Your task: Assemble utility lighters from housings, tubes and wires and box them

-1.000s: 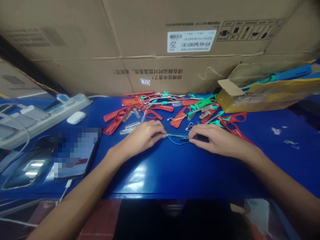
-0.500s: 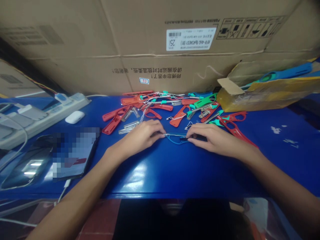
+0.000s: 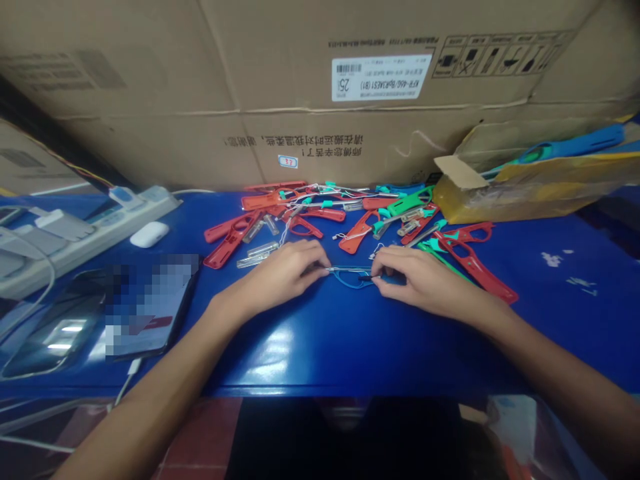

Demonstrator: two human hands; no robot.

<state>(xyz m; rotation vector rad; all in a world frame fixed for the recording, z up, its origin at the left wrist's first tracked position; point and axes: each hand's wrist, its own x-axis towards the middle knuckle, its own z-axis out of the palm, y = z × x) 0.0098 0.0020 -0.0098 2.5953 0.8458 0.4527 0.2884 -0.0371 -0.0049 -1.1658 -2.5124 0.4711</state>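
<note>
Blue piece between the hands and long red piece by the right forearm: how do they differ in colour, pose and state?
The blue piece is held by the left hand and right hand; the red piece lies loose on the table. The blue piece runs roughly side to side; the red piece slants down to the right. Both show a loop-shaped opening.
</note>
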